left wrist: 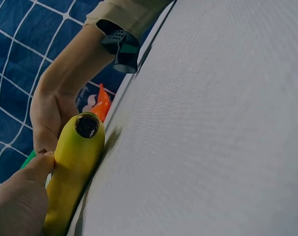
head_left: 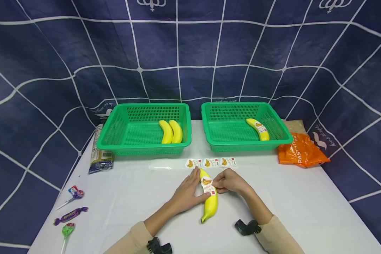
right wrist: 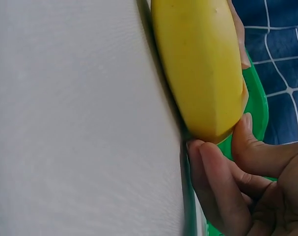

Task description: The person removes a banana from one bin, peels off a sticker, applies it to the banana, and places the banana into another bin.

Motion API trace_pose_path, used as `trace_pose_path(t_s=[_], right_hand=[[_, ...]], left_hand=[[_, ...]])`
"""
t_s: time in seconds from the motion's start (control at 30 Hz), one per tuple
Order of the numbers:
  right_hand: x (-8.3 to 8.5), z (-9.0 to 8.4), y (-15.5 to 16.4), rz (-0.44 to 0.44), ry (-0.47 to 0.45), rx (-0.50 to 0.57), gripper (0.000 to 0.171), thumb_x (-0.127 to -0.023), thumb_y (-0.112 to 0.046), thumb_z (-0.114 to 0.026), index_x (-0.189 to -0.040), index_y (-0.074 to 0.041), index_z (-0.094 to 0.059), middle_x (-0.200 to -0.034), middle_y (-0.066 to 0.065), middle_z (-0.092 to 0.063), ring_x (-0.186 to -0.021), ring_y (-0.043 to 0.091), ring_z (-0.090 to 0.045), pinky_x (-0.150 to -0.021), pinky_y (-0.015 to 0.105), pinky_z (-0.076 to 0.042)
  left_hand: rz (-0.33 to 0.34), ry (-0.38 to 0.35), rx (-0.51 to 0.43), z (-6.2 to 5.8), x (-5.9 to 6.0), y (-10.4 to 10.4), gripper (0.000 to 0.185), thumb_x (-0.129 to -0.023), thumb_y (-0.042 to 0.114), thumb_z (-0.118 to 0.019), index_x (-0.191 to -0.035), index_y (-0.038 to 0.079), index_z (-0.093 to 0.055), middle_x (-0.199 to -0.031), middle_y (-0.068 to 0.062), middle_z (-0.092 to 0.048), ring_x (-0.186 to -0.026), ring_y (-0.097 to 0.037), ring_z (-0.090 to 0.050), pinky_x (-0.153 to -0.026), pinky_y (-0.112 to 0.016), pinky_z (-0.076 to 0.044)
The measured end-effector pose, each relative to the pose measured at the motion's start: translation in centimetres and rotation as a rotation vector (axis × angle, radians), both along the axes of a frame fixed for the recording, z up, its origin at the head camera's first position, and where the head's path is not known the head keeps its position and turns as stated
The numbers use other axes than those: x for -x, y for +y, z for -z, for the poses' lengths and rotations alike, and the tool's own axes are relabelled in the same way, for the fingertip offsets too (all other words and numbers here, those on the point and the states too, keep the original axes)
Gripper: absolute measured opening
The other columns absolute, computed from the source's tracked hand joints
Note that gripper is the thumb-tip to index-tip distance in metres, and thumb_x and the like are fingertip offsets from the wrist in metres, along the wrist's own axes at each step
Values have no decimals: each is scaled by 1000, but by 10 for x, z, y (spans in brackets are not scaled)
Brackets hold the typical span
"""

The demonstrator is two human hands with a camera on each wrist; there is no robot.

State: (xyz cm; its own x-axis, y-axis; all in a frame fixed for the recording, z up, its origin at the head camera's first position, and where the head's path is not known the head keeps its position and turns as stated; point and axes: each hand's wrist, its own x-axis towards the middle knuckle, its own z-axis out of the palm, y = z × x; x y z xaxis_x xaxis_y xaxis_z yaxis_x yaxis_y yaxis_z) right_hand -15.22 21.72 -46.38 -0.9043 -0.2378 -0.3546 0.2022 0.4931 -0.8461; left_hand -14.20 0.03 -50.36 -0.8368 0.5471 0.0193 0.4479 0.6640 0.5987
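A yellow banana (head_left: 211,206) lies lengthwise on the white table, its stem end toward me. On its upper side sits a white sticker (head_left: 207,182) with a banana picture. My left hand (head_left: 187,192) is at the banana's left, its extended fingers touching the far end while the thumb presses near the sticker's lower edge. From the right, my right hand (head_left: 230,181) has its thumb at the sticker's right edge and curled fingers against the banana's side. The right wrist view shows that thumb and those fingers meeting the banana (right wrist: 198,64). In the left wrist view the banana's dark stem end (left wrist: 87,126) faces the camera.
Behind stand a green basket (head_left: 143,150) with two bananas and another green basket (head_left: 251,146) with a stickered banana. A sticker strip (head_left: 168,164) lies before them. Bags flank the baskets: a dark-ended one (head_left: 101,158) and an orange one (head_left: 300,150). Candies (head_left: 71,214) lie left.
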Motion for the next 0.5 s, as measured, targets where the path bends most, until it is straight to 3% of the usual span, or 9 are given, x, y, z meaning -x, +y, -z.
trace_pose_path(t_s=[0.5], right_hand=[[13,6,-5,44,-24,4,19,-91,-7,-66,-96,10,-72,-73,8,-71,-59,8,-66,-60,26,-60]], left_hand=[[15,-11,-28,-4,3,-3,101,-87,69,-53,-156,7,-14,-165,-10,-7,-152,-24,-13,-121,-48,-26]])
